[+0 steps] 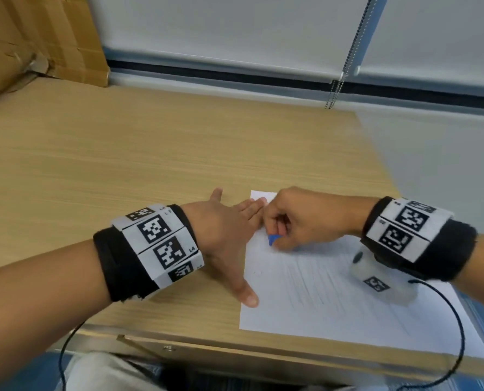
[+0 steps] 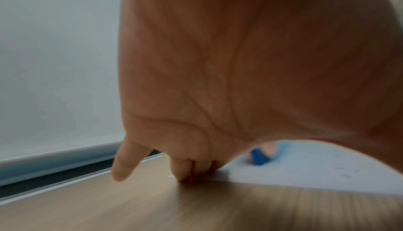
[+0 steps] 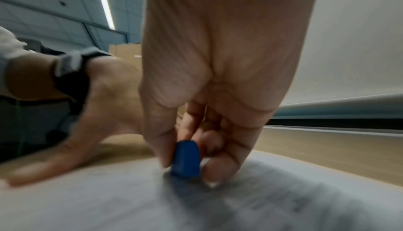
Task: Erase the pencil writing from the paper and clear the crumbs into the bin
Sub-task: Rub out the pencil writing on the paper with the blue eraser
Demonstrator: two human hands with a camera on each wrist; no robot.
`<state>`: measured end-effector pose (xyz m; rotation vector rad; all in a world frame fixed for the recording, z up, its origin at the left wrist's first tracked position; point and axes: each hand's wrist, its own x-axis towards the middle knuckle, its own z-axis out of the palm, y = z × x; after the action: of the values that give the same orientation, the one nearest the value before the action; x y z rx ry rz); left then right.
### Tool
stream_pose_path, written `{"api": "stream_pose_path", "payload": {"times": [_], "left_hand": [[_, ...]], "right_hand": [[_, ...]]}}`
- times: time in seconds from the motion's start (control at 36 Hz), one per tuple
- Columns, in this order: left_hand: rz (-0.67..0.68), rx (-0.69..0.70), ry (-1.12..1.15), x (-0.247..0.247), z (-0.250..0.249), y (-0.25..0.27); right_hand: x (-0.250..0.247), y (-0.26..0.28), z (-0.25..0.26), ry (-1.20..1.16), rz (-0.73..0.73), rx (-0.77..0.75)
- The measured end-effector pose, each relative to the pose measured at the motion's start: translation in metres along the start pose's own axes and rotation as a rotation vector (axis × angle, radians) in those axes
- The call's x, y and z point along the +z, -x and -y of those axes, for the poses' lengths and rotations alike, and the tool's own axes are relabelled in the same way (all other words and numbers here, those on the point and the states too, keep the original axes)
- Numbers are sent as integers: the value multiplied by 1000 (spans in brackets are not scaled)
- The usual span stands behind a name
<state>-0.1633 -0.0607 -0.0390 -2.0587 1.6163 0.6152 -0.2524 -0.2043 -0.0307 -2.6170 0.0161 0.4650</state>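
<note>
A white sheet of paper point(image 1: 334, 300) with faint pencil lines lies on the wooden desk point(image 1: 122, 165) near its right front corner. My left hand point(image 1: 229, 235) lies flat with spread straight fingers, pressing the paper's left edge, thumb point(image 1: 246, 294) on the sheet. My right hand point(image 1: 291, 221) pinches a small blue eraser point(image 1: 272, 239) between thumb and fingers, its tip down on the upper part of the sheet. The right wrist view shows the eraser point(image 3: 186, 158) upright on the paper point(image 3: 240, 209). The left wrist view shows the eraser point(image 2: 259, 157) beyond my palm and small crumbs point(image 2: 346, 174). No bin is in view.
Cardboard boxes point(image 1: 37, 38) stand at the desk's back left. A window blind with a bead chain point(image 1: 345, 66) runs along the back. The desk's right edge point(image 1: 376, 153) is just beyond the paper. A black cable point(image 1: 455, 334) loops from my right wrist over the front edge.
</note>
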Motion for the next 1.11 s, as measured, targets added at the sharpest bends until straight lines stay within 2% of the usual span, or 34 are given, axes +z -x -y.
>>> {"api": "stream_pose_path", "payload": {"times": [0.06, 0.17, 0.19, 0.33, 0.36, 0.44, 0.5, 0.56, 0.64, 0.67, 0.78, 0.81, 0.86, 0.94, 0.97, 1.11], "left_hand": [[3, -6, -6, 0, 0, -1], [-4, -11, -15, 2, 2, -4], [-4, -11, -16, 3, 2, -4], [5, -24, -15, 1, 0, -2], [9, -24, -18, 1, -1, -2], [4, -28, -19, 2, 0, -3], [-13, -28, -10, 3, 1, -2], [-24, -24, 5, 4, 2, -2], [-24, -24, -15, 5, 2, -3], [-27, -22, -21, 5, 2, -4], [-16, -25, -4, 5, 3, -4], [-13, -23, -3, 5, 3, -4], [-12, -20, -14, 4, 3, -3], [-2, -16, -29, 3, 3, -1], [1, -17, -31, 3, 2, -2], [10, -34, -19, 3, 2, -3]], "right_hand": [[-1, 3, 2, -35, 77, -4], [-8, -3, -12, -67, -114, 34], [-5, -3, -12, -74, -122, 41], [2, 8, 1, -139, 118, 20], [-1, 7, 0, -134, 103, 22], [-9, 1, -8, -107, -62, 55], [-5, 3, -8, -99, -95, 68], [3, 8, -2, -81, -26, 52], [9, 17, 8, -106, 154, 7], [7, 17, 9, -106, 158, 4], [-1, 10, -3, -110, -53, 59], [1, 11, -2, -119, -68, 61], [10, 15, 4, -120, -6, 39], [17, 22, 16, -149, 174, -19], [15, 22, 16, -146, 177, -20], [6, 15, 2, -143, -24, 37]]}}
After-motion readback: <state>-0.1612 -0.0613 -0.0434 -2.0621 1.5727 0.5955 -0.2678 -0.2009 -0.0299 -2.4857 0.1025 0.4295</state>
